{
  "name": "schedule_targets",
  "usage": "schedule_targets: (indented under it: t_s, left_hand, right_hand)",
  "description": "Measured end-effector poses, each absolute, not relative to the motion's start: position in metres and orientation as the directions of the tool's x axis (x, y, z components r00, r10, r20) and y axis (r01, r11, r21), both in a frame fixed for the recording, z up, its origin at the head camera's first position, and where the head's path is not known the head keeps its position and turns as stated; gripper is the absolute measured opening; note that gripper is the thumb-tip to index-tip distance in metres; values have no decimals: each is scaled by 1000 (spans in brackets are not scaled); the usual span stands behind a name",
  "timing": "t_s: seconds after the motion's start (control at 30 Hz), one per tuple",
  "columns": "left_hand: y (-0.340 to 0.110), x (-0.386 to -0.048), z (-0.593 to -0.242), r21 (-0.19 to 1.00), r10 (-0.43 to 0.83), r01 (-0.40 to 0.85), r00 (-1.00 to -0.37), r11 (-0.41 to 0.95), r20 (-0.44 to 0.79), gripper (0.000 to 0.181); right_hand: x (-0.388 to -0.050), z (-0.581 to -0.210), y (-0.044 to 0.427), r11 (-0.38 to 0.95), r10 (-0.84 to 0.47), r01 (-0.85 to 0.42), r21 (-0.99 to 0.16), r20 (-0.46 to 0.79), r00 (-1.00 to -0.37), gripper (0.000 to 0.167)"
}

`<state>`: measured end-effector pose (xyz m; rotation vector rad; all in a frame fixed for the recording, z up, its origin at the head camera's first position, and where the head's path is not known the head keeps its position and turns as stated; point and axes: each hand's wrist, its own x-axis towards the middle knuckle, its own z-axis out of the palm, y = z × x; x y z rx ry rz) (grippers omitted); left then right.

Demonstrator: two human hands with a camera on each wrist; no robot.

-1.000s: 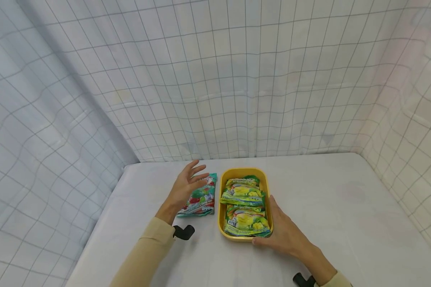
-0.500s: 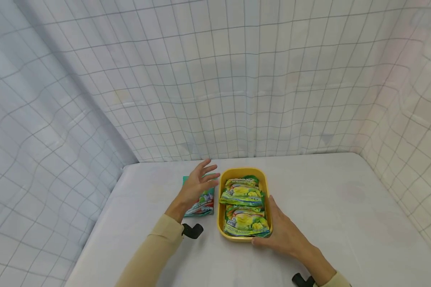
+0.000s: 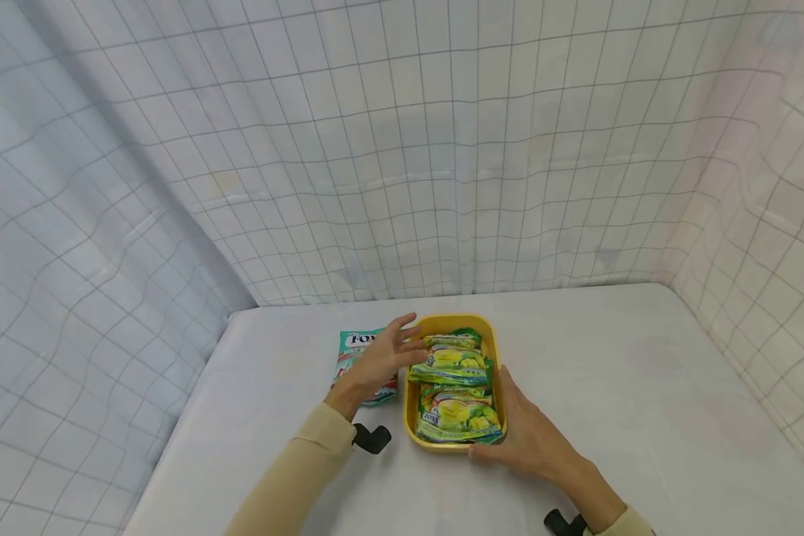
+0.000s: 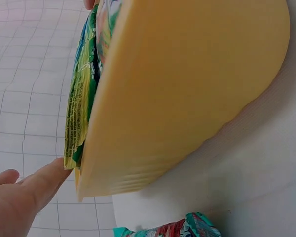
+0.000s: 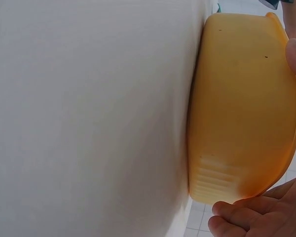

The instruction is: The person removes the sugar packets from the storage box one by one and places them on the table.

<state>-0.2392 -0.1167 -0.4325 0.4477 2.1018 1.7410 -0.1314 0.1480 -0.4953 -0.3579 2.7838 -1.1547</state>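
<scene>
A yellow basket (image 3: 410, 426) stands on the white table with green and yellow candy packs (image 3: 457, 417) inside. My left hand (image 3: 383, 359) is at the basket's upper left rim, fingers extended, beside the upper pack; in the left wrist view its fingers (image 4: 44, 182) reach that pack's edge. My right hand (image 3: 532, 432) rests against the basket's right side and lower right corner with fingers spread; the right wrist view shows the fingers (image 5: 261, 217) along the wall. A teal and red candy pack (image 3: 358, 350) lies left of the basket, partly hidden under my left hand and wrist.
White table (image 3: 603, 372) surface extends on both sides of the basket. Behind it and at both sides hang white sheets with a dark grid (image 3: 442, 186). Black straps with wrist cameras (image 3: 373, 439) sit at both wrists.
My left hand has moved right, from above the teal pack to the basket's left rim, uncovering the teal pack's upper part. My right hand has stayed at the basket.
</scene>
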Motion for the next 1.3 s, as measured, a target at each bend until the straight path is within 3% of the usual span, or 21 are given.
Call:
schedule_targets:
  t_s: [0.63,1.13,1.3]
  left_hand:
    - [-90,-241,-428,918,387,-168,-868,360,-311,88]
    - [-74,-237,-427,871,274,-281,-871,404,-408,74]
    - [-74,-238,-426,878,289,-286,-866,384,-408,69]
  right_hand:
    - [-131,-497,149,693,-269,-201,-693,10,-963,142]
    - [-130,-498,150,686,-275,-229,-691,46,-960,140]
    - [-131,-498,150,683,-275,-243,-688,66,-959,139]
